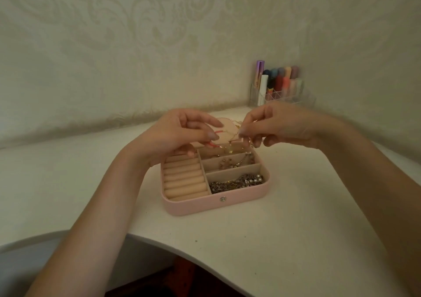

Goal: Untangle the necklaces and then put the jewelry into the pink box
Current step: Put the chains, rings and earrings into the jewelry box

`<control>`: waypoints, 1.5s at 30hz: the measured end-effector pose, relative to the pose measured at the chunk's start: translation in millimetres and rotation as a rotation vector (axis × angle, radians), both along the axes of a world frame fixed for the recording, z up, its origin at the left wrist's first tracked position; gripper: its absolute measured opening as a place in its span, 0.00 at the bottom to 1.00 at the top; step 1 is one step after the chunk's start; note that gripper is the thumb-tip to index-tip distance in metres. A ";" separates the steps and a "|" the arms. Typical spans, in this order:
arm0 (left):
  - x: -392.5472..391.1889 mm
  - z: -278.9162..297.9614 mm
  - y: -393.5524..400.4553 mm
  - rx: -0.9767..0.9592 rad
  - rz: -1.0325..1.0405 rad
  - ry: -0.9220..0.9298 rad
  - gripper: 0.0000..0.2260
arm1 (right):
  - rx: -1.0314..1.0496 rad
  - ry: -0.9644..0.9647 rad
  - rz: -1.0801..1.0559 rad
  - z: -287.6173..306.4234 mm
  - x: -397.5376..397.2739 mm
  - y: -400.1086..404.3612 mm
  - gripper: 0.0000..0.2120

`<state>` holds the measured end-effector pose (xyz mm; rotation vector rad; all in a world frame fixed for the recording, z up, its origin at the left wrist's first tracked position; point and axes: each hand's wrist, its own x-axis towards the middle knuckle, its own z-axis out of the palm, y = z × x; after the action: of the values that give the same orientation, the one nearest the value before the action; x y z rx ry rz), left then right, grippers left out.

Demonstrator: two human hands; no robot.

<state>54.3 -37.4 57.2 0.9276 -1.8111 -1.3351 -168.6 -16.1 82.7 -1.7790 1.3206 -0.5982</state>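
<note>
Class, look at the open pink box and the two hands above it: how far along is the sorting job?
Done: a silver chain fills the near right compartment of the pink box, and beaded pieces lie in the middle one. In hand: the left hand and right hand pinch a fine gold necklace with a red cord above the far compartment. Left: free it and lay it in.

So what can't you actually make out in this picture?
- Head view: how the chain is knotted; too thin and blurred between the left hand and right hand.
- Pink box: its far compartment, hidden by both hands.
- Bottles at the wall: labels blurred.
</note>
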 end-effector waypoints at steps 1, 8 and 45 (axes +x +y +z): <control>-0.8 -1.4 0.8 -0.036 -0.031 -0.067 0.09 | -0.024 0.082 -0.009 1.0 -1.2 1.3 0.04; -3.3 -7.4 1.7 -0.175 -0.090 -0.268 0.05 | -0.078 0.378 -0.044 1.9 -0.1 3.6 0.03; -21.9 -13.4 11.8 -0.641 0.022 -0.544 0.04 | -0.153 0.497 -0.009 -1.6 2.9 -0.3 0.02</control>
<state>32.4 -25.6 43.8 0.9857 -2.4117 -0.4201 -165.7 -16.5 81.0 -2.1376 1.6463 -0.2707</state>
